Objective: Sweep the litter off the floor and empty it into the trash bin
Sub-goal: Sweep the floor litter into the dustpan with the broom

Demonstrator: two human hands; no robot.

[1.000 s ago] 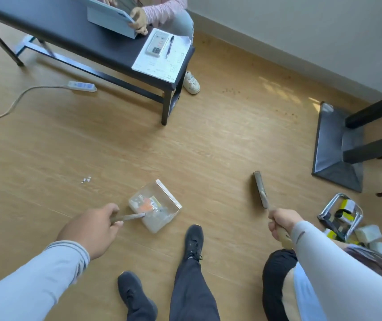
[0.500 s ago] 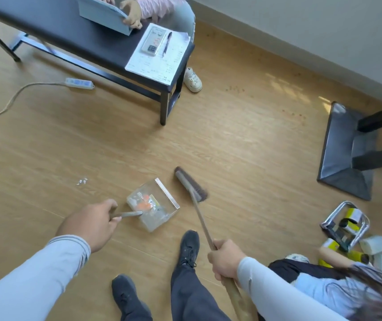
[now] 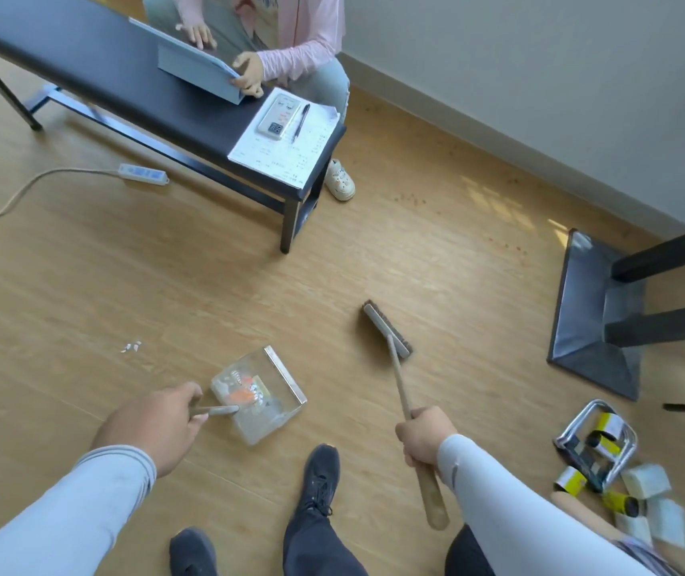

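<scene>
A clear dustpan with a metal lip rests on the wooden floor and holds orange and white litter. My left hand grips its thin metal handle. My right hand is closed on the wooden handle of a small broom whose brush head touches the floor to the right of the dustpan, apart from it. A few white scraps of litter lie on the floor to the left of the dustpan. No trash bin is in view.
A black bench stands at the back with papers, a phone and a pen on it; a person sits behind it with a tablet. A power strip and cable lie on the left. A dark table base and a clutter of tape rolls sit on the right.
The broom swung from the far right to right beside the dustpan, then back out to the right of it. The dustpan and my left hand stayed put. The camera tilted up.
</scene>
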